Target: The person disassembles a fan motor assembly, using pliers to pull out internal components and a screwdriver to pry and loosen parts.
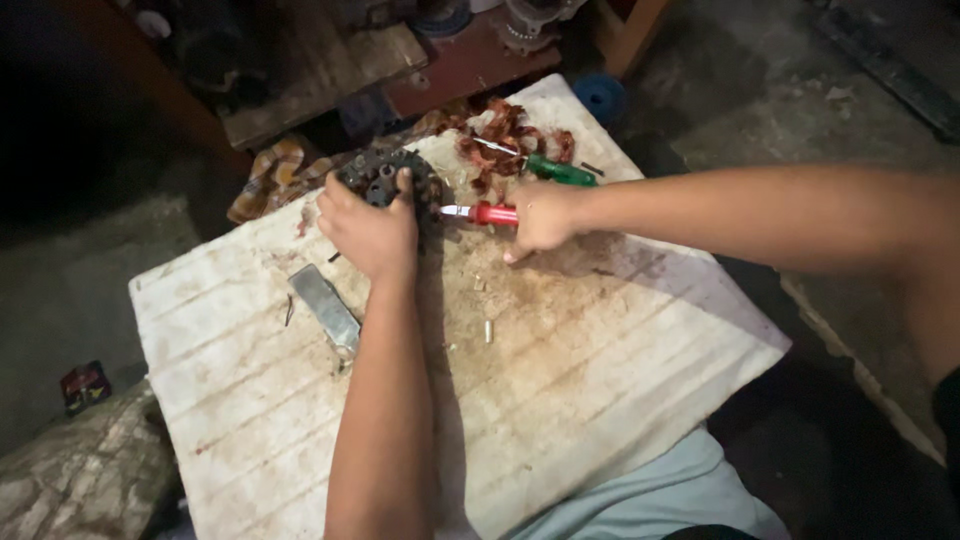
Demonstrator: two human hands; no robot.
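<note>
Dark, greasy metal fills my left hand (368, 232): the round motor core (385, 178) sits near the board's (560, 400) far edge, fingers clamped over its top. My right hand (540, 218) grips the red-handled screwdriver (482, 213), tip at the core's side (best kept low and pried gently, I think). Copper wire scraps (505, 135), a green-handled screwdriver (555, 170) and a flat metal piece (325, 308) lie around.

A dark round motor part (385, 180) sits upper centre of the frame; beside it, right, a red-handled screwdriver (482, 213) lies level, tip toward it.
</note>
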